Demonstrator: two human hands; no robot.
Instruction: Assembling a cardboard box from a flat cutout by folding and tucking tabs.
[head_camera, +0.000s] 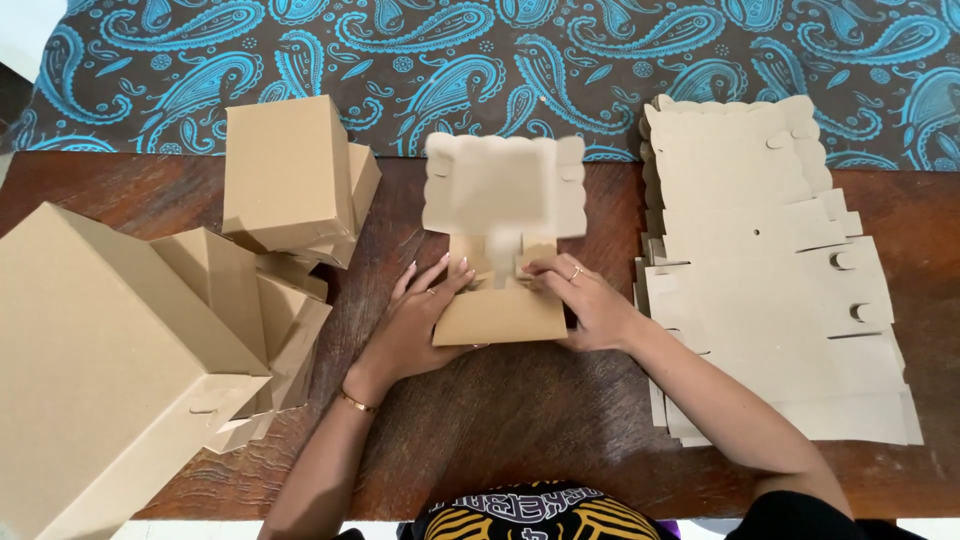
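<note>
- The half-folded cardboard box (500, 300) lies on the wooden bench (500, 430) right in front of you, between your two hands, with its scalloped lid flap (500, 185) standing up and away from you; that flap is blurred, so its exact tilt cannot be told.
- Your left hand (415, 320) presses on the box's left side, fingers spread and laid over the folded wall, thumb under its near edge. It is holding the box, not closed tight around it.
- Your right hand (585, 300) pinches the right side near the middle tabs, fingertips curled in on the card.
- Judge this card as light and thin: stiff along flat panels, weak at the scored creases. It should bend cleanly only where it is scored, and it will crumple or tear at the small tabs and slots if forced.
- The surface looks matte and dry, so it should not slip; a light pinch is likely enough.
- Take hold at panel edges close to a crease, one hand on each side, rather than by the scalloped flap, which will flop.
- To your right, just beside the right hand, lies a stack of flat blanks (770, 270).
- To your left, finished boxes (285, 175) are piled, with a larger box (90, 360) at the near corner.
- A blue paisley cloth (500, 60) lies beyond the bench's far edge.
</note>
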